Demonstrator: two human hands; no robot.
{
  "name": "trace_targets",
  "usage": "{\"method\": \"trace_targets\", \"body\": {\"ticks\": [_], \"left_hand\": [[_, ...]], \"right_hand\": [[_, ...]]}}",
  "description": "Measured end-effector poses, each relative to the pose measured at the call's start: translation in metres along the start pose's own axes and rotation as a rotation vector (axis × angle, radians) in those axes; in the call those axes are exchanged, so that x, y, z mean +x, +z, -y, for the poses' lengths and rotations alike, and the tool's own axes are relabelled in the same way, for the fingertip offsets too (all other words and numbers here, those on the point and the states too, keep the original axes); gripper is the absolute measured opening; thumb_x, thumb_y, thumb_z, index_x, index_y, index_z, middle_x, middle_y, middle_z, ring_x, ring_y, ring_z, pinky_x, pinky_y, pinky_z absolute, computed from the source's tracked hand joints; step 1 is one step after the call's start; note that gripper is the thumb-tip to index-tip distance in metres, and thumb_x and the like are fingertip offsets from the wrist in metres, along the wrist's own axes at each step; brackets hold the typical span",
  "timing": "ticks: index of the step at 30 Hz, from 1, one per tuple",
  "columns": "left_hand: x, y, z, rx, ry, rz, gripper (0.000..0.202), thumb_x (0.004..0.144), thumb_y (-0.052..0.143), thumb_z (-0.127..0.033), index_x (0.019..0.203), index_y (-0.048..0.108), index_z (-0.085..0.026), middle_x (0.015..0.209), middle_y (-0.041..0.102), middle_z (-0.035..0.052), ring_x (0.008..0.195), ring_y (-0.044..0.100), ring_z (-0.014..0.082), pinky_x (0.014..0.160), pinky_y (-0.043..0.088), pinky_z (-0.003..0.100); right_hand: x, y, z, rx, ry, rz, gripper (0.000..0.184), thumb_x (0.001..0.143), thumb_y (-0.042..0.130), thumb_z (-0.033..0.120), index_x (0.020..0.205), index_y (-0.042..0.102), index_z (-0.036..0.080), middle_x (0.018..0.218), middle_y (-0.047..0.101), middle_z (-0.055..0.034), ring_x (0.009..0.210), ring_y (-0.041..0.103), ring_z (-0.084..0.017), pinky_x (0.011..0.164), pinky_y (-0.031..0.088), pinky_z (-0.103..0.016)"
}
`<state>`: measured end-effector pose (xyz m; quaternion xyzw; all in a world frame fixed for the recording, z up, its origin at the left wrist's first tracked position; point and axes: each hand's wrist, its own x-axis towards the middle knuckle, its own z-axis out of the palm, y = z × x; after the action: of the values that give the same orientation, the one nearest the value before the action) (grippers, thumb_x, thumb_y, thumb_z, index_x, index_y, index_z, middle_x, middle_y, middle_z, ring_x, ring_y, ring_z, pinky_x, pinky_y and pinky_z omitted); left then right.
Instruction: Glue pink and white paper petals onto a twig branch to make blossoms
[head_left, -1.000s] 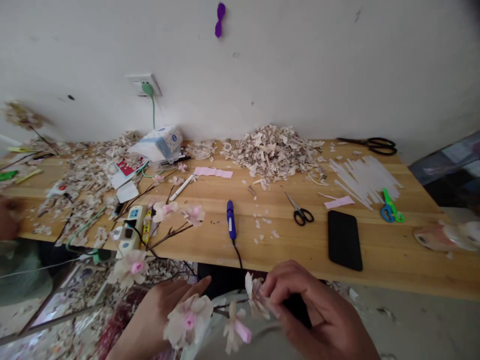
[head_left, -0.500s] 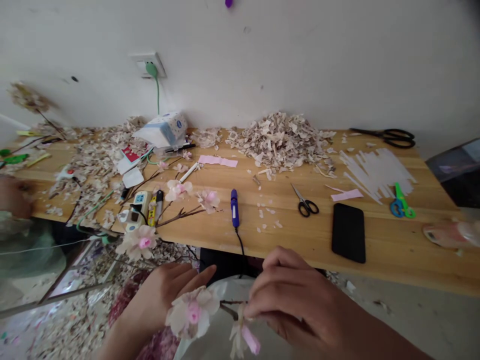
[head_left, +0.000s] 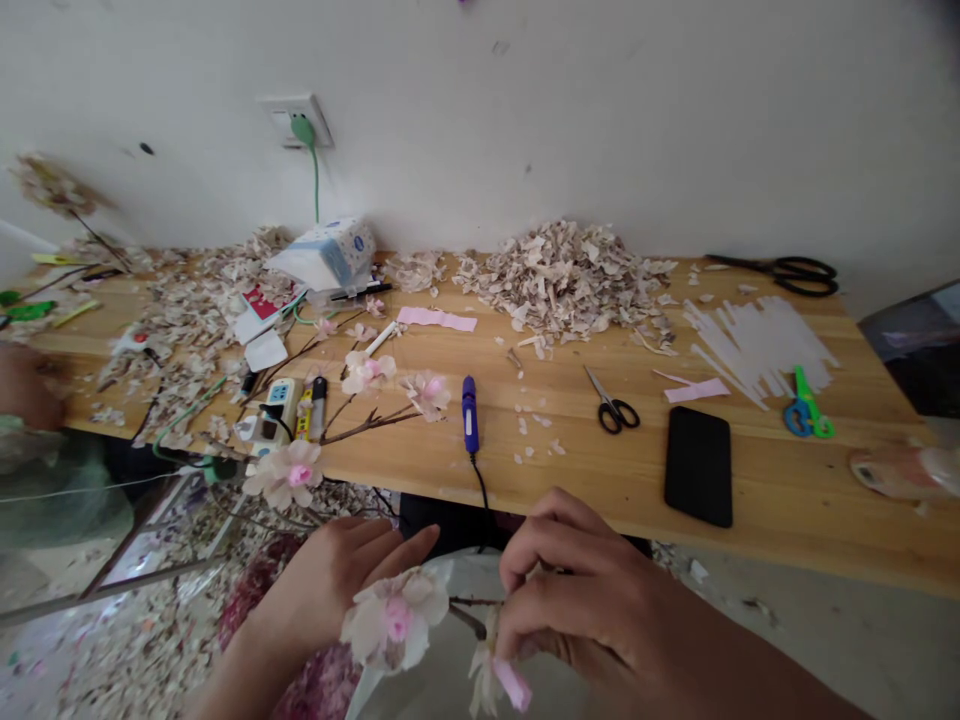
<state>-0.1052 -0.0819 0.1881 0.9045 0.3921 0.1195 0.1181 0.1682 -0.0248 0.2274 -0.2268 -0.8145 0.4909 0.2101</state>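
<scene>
My left hand (head_left: 352, 565) is curled around a brown branch with pale artificial blossoms; its grip is partly hidden by the back of the hand, and the forefinger points right. One open blossom (head_left: 396, 620) with a pink centre faces me below this hand. My right hand (head_left: 581, 590) pinches a smaller flower (head_left: 486, 675) at the base of its pale petals, where it meets a twig (head_left: 471, 622). A pink rolled centre (head_left: 514, 685) sticks out below the fingertips. More of the branch's blossoms (head_left: 292, 475) hang over the table edge.
On the wooden table (head_left: 600, 480) lie a blue corded tool (head_left: 469, 415), small scissors (head_left: 613, 405), a black phone-like slab (head_left: 697, 465), a petal heap (head_left: 566, 280), white strips (head_left: 765, 345) and a power strip (head_left: 277, 410). Another person's hand (head_left: 30, 385) rests at far left.
The branch and its blossoms have shifted slightly right with my left hand. My right fingers have moved down a little on the small flower, nearer its pink centre.
</scene>
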Motion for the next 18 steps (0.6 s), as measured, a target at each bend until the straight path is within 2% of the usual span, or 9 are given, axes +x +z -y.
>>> {"method": "trace_targets", "body": {"ticks": [9, 13, 15, 18], "left_hand": [[-0.0011, 0.0042, 0.0043, 0.001, -0.001, 0.018, 0.027, 0.101, 0.043, -0.021, 0.122, 0.055, -0.01, 0.067, 0.062, 0.0, 0.058, 0.061, 0.0159, 0.049, 0.043, 0.027], [-0.0025, 0.0049, 0.0043, 0.016, -0.002, 0.014, 0.026, 0.1, 0.046, -0.019, 0.122, 0.055, -0.01, 0.067, 0.062, -0.0002, 0.059, 0.061, 0.0155, 0.051, 0.043, 0.027], [-0.0023, 0.0052, 0.0037, 0.027, -0.004, 0.011, 0.025, 0.1, 0.046, -0.019, 0.122, 0.055, -0.011, 0.066, 0.061, -0.0011, 0.057, 0.06, 0.0147, 0.05, 0.042, 0.027], [-0.0012, 0.0062, 0.0038, 0.038, -0.005, 0.006, 0.024, 0.1, 0.044, -0.018, 0.12, 0.057, -0.011, 0.064, 0.059, -0.002, 0.055, 0.058, 0.014, 0.048, 0.038, 0.027]], "right_hand": [[-0.0045, 0.0096, -0.0092, 0.002, -0.069, -0.038, 0.022, 0.099, 0.055, 0.018, 0.084, 0.069, 0.024, 0.087, 0.062, -0.0004, 0.091, 0.054, -0.014, 0.082, 0.045, -0.025], [-0.0042, 0.0043, -0.0071, -0.039, -0.041, -0.026, 0.015, 0.098, 0.057, 0.02, 0.092, 0.07, 0.024, 0.09, 0.063, -0.0014, 0.093, 0.054, -0.014, 0.082, 0.045, -0.025], [-0.0031, 0.0016, -0.0053, -0.057, -0.022, -0.007, 0.017, 0.098, 0.056, 0.019, 0.091, 0.071, 0.025, 0.091, 0.063, -0.0019, 0.094, 0.055, -0.015, 0.082, 0.046, -0.025], [-0.0037, 0.0027, -0.0054, -0.074, -0.067, -0.035, 0.02, 0.097, 0.057, 0.013, 0.086, 0.07, 0.025, 0.089, 0.062, -0.0011, 0.093, 0.054, -0.014, 0.082, 0.046, -0.026]]}}
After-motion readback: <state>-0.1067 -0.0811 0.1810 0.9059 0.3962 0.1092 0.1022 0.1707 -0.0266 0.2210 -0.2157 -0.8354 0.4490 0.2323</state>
